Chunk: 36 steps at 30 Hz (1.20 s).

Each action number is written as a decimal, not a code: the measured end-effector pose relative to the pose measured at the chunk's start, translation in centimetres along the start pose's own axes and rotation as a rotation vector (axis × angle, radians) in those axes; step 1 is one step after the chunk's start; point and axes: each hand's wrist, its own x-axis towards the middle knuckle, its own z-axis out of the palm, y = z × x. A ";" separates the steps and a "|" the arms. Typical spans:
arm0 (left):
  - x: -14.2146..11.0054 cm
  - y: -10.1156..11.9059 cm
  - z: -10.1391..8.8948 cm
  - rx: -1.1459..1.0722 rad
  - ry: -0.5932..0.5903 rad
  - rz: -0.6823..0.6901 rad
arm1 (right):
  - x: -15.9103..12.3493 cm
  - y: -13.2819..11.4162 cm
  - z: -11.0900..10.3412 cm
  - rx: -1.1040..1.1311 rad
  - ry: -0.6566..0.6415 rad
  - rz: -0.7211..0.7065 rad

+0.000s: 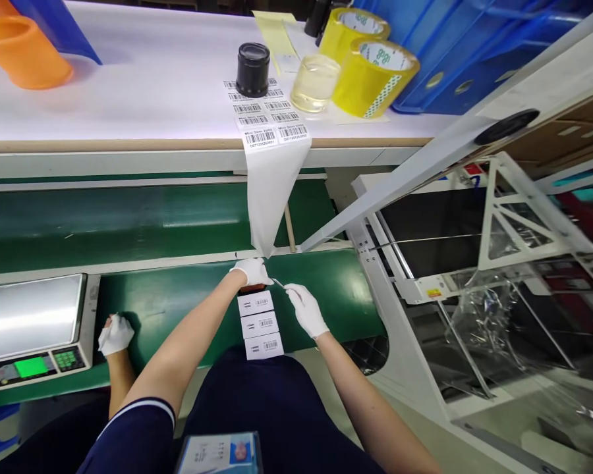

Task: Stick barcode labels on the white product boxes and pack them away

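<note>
From the head view, the white surface (pixel 138 79) runs across the top of the frame, with a wooden front edge. Near its back edge sit an orange cup (pixel 24 52) at the left corner and a blue crate (pixel 474 52) at the right. Two yellow tape rolls (pixel 373 76) stand beside a glass (pixel 315 82) of pale liquid, and a black cylinder (pixel 253 69) rests on a barcode strip (pixel 271 191). That strip spills over the front edge and narrows as it hangs above a green belt (pixel 143 224), its tip just by the gloved left hand (pixel 252 271). That hand is curled over a small dark-red item (pixel 252 288), though whether it grips the item is unclear. The gloved right hand (pixel 304 309) pinches a slim metal tool (pixel 279 283) close beside it. Three white labelled boxes (pixel 261 324) lie in a row on the belt, just below the hands. Another person's gloved hand (pixel 116 334) sits near a digital scale (pixel 32 316) at the left, and a white machine frame (pixel 514 217) with clear film (pixel 484 316) fills the right.
</note>
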 end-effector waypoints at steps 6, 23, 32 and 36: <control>-1.5 -6.0 1.5 -0.416 -0.113 0.116 | 1.5 -0.7 -0.5 -0.051 -0.109 0.101; -2.2 -9.1 5.5 -0.768 -0.081 0.198 | 8.2 -2.0 4.1 -0.348 -0.318 0.016; -2.3 -8.6 5.2 -0.740 -0.083 0.176 | 7.9 -1.5 4.6 -0.414 -0.288 -0.013; -2.4 -8.6 5.1 -0.726 -0.070 0.180 | 7.9 -1.7 4.6 -0.425 -0.286 -0.003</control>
